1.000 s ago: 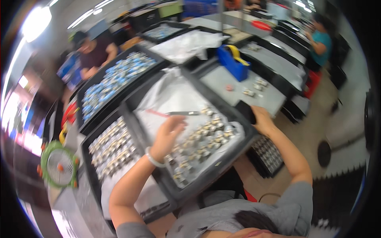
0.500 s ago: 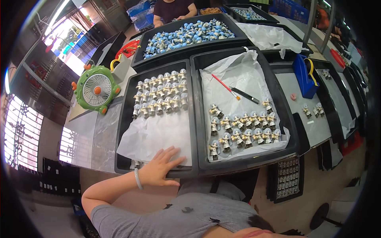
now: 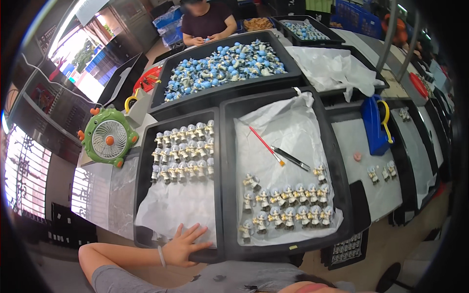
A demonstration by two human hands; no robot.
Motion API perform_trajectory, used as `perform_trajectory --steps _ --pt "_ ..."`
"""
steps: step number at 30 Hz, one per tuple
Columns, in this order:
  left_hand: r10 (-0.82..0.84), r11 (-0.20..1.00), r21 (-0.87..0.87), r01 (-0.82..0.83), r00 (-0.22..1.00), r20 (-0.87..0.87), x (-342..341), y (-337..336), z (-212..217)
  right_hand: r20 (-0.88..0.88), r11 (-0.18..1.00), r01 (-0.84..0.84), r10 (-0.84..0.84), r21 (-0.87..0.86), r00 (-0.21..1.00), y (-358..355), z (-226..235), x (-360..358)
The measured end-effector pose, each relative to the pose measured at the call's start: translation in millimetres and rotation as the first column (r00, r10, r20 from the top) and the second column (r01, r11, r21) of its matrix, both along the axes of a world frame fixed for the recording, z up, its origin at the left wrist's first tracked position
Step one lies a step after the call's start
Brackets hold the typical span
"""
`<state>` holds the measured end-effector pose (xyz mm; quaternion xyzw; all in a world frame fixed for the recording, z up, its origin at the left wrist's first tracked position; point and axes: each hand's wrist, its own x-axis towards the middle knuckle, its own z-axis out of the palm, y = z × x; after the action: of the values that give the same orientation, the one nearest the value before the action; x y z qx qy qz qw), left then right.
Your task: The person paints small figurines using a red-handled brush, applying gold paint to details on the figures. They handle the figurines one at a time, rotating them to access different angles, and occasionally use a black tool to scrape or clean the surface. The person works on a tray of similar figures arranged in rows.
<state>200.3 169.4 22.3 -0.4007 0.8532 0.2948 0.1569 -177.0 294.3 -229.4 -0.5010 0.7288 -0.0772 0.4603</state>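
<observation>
My left hand (image 3: 184,248) lies with its fingers spread on white paper (image 3: 171,207), at the near edge of the left black tray (image 3: 218,195). A pale bracelet (image 3: 161,256) circles that wrist. Farther up this tray, small white-haired figurines (image 3: 183,149) stand in three rows. The right black tray (image 3: 337,180) has a crumpled white paper lining. On it lie a red-handled brush (image 3: 264,142) and a black pen-like tool (image 3: 290,157), with several more figurines (image 3: 288,215) grouped toward the near side. My right hand is not in view.
Behind stands a big black tray (image 3: 293,78) heaped with blue-and-white small parts (image 3: 224,66). A person (image 3: 207,24) sits beyond it. A green animal-shaped fan (image 3: 108,136) is at left; a blue tape dispenser (image 3: 375,127) stands at right. More trayed figurines (image 3: 348,250) sit below the table.
The view has tilted, so the trays and table sit lower in the picture and more of the person opposite shows. My left hand stays spread on the paper at the tray's near edge.
</observation>
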Motion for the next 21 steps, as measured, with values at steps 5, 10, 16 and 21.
perform_trajectory --steps 5,10,16,21 --pt "0.01 0.998 0.062 -0.01 1.0 -0.005 -0.1 -5.9 2.5 -0.018 0.999 -0.035 0.035 0.011 0.999 -13.8 14.4 -7.4" --pt "0.048 0.997 0.057 -0.046 0.998 -0.029 3.9 0.4 2.7 -0.031 0.994 -0.09 0.088 -0.058 0.996 -15.8 14.3 -18.1" --pt "0.021 0.995 -0.099 -0.034 0.992 -0.122 5.3 -6.5 -5.2 -0.096 0.962 -0.142 0.123 -0.232 0.988 -28.2 -2.1 -23.8" --pt "0.017 0.96 -0.27 -0.077 0.975 -0.22 13.7 12.9 -8.7 -0.188 0.869 -0.298 0.241 -0.395 0.952 -72.9 2.6 -26.0"
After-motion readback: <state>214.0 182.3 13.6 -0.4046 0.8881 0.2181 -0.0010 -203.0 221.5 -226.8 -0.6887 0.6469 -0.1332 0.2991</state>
